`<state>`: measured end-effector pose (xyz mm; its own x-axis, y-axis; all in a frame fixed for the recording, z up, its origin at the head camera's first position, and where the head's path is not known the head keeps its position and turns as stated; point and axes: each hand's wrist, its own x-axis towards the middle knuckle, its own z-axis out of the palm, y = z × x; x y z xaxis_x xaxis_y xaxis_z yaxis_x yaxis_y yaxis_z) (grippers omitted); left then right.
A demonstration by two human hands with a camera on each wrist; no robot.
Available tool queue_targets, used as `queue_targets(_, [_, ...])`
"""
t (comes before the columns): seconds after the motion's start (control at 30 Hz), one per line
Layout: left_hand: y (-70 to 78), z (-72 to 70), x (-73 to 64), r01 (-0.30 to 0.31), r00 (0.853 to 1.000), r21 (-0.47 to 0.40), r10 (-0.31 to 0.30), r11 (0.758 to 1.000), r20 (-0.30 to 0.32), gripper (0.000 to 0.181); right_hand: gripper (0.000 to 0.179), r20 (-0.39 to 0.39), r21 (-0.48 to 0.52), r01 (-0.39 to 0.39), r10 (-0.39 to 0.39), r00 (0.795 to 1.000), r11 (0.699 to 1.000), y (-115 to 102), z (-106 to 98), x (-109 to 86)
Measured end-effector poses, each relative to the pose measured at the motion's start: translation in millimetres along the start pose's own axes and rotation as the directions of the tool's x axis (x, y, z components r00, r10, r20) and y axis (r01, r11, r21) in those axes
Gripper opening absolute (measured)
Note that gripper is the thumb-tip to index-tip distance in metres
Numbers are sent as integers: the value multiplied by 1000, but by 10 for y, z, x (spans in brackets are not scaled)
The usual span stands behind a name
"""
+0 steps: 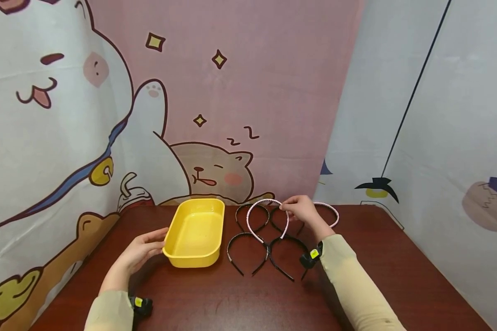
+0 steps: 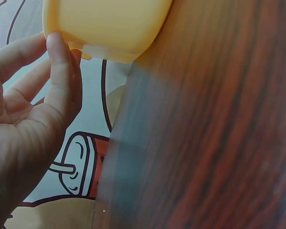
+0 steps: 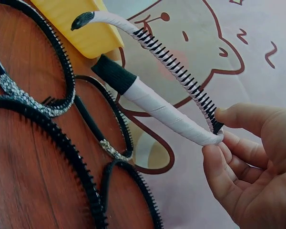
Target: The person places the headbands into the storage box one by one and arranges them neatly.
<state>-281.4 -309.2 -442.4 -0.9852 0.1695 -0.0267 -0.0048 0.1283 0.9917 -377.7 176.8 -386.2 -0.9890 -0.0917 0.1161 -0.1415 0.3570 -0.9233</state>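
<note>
The yellow tray (image 1: 194,260) is sitting on the dark wooden table (image 1: 190,299) and is serving here as the reference point. At its left side, the left hand (image 1: 141,250) is holding its fingers extended, the fingertips touching the outer wall near the rim; no grip is being observed. To the right of the tray, the right hand (image 1: 302,209) is pinching a pale pink headband (image 3: 167,112) between thumb and fingers. This headband is standing upright with its dark-tipped ends pointing down; black teeth are lining its inner side.

Four dark headbands (image 1: 228,250) are lying just to the right of the tray, in two rows; at least two are showing a glittering silver section. A second pale headband (image 1: 337,215) is lying farther right of the tray, partly hidden behind the right hand. Whether the held headband is touching the dark ones cannot be told.

Behind the tray, a printed backdrop (image 1: 273,115) is hanging, showing a sleeping brown animal (image 1: 219,172). Beige sleeves (image 1: 356,280) are covering both forearms.
</note>
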Motion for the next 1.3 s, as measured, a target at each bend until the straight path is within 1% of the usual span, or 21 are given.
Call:
queue_targets(0.2, [-13, 5, -10, -13, 1000, 2, 13, 1000, 9, 58, 17, -11, -13, -1, 1, 1000, 1000, -23, 142, 30])
queue_targets(0.37, [-10, -1, -10, -12, 1000, -1, 12, 1000, 4, 58, 18, -4, 4, -2, 2, 1000, 1000, -51, 240, 67])
queue_targets(0.6, [-23, -6, -2, -18, 1000, -5, 18, 1000, 13, 57, 11, 33, 41, 59, -60, 998, 997, -109, 352, 83])
queue_targets(0.77, [-15, -5, -7, -12, 1000, -8, 12, 1000, 5, 57, 11, 15, 38, 4, -4, 1000, 999, -195, 445, 144])
queue_targets(0.93, [-2, 5, -9, -4, 1000, -13, 4, 1000, -4, 57, 15, 19, 42, -17, 16, 1000, 999, -291, 510, 187])
queue_targets(1.13, [0, -1, -18, -7, 1000, -4, 7, 1000, -2, 57, 15, 41, 107, -48, 43, 998, 993, -421, 596, 229])
queue_targets(1.3, [-1, -12, -10, -7, 1000, -4, 7, 1000, 4, 58, 15, 42, 128, -60, 55, 998, 990, -509, 689, 264])
